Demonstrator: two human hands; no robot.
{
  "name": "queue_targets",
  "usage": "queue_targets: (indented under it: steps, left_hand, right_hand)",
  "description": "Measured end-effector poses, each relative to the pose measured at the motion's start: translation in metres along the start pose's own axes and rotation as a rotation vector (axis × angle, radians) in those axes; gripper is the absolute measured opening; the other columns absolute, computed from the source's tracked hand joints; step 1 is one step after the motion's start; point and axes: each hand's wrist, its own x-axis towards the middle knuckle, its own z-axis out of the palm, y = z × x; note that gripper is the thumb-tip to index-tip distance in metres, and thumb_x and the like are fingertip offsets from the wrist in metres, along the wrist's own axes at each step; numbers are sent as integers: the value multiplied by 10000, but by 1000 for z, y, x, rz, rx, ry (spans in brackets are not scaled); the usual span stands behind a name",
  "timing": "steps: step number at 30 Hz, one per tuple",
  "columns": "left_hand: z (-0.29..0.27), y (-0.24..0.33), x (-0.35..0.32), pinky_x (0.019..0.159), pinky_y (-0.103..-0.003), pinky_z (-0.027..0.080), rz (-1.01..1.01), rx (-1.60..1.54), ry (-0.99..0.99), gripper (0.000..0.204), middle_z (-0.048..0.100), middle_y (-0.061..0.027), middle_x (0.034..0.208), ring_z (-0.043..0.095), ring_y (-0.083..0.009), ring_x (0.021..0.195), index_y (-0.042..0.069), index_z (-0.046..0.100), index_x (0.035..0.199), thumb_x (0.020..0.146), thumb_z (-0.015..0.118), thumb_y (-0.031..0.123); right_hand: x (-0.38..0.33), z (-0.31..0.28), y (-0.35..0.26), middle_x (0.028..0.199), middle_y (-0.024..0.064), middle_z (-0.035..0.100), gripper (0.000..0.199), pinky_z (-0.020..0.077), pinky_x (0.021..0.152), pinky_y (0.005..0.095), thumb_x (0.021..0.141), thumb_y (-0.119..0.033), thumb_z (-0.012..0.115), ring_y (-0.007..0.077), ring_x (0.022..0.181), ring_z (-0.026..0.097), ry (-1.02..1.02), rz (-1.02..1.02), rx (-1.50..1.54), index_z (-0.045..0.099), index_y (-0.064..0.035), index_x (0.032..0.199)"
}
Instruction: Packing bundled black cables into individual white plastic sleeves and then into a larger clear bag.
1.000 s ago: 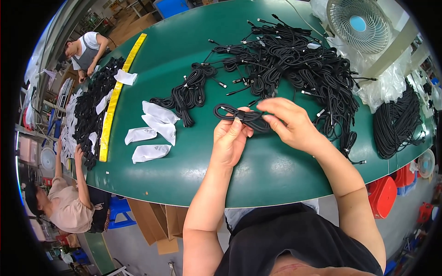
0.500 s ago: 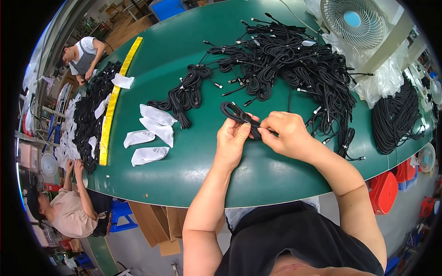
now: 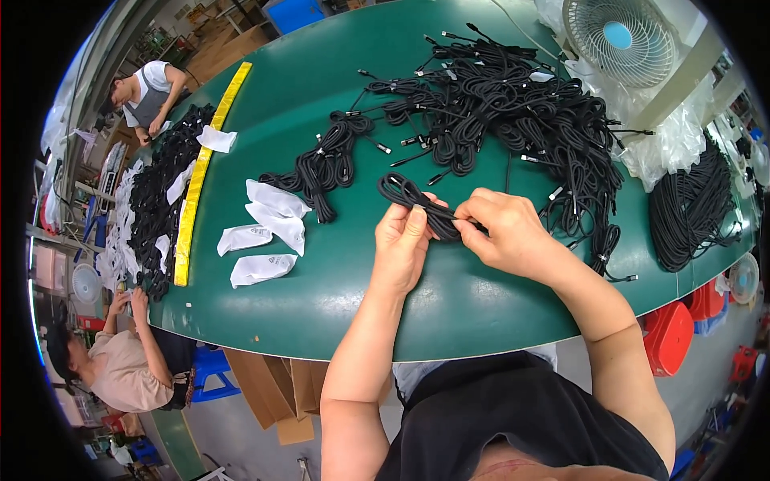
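A coiled black cable (image 3: 399,189) is held above the green table, near its front edge. My left hand (image 3: 403,240) is closed around the middle of the coil, thumb on top, and the loops stick out past it to the far left. At the coil's other end my right hand (image 3: 499,231) pinches the cable with thumb and forefinger; the exact part between those fingertips is hidden. Beyond my hands spreads a large heap of coiled black cables (image 3: 513,104) with metal plugs. A smaller row of coiled cables (image 3: 327,164) lies to the left of it.
Several white pouches (image 3: 263,269) lie left of my hands. A yellow strip (image 3: 189,216) divides off another cable pile (image 3: 156,212), where two co-workers (image 3: 132,365) (image 3: 152,92) work. At right are a fan (image 3: 619,36), clear plastic bags (image 3: 662,148), a thick cable bundle (image 3: 691,208) and red stools (image 3: 668,338).
The coil's loops in my left hand have turned slightly and shifted a little left. My right fingers have moved slightly along its near end. The view has shifted a touch.
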Motion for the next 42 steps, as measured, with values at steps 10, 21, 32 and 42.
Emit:
queue_targets:
  steps: [10, 21, 32, 42]
  left_hand:
    - [0, 1, 0, 813, -289, 457, 16, 32, -10, 285, 606, -74, 1000, 584, -143, 905, 7, 539, 1113, 944, 507, 235]
    - [7, 6, -2, 643, -301, 500, -162, -153, -181, 433, 588, -154, 1016, 594, -194, 832, -1, 407, 1265, 964, 431, 309]
    - [9, 0, -5, 629, -260, 472, -300, 185, -186, 378, 627, -151, 951, 602, -163, 750, -29, 480, 1200, 932, 517, 236]
    - [9, -18, -12, 546, -231, 434, -487, 78, -414, 301, 613, -104, 828, 568, -128, 649, -29, 518, 1081, 937, 506, 235]
  right_hand:
    - [-2, 2, -5, 710, 100, 578, 84, 447, 469, 344, 740, -42, 647, 248, 553, 585, 17, 42, -60, 591, -3, 789]
    - [14, -17, 4, 825, 60, 581, 336, 410, 500, 243, 819, -221, 678, 75, 567, 468, 106, 285, 309, 612, 2, 1061]
    - [11, 0, 43, 735, -10, 577, 241, 344, 463, 181, 888, -221, 592, 32, 547, 436, 52, 670, 924, 633, 3, 967]
    - [-2, 17, 24, 547, -2, 502, 491, 338, 458, 247, 945, -342, 484, 69, 502, 424, 125, 428, 379, 558, -8, 593]
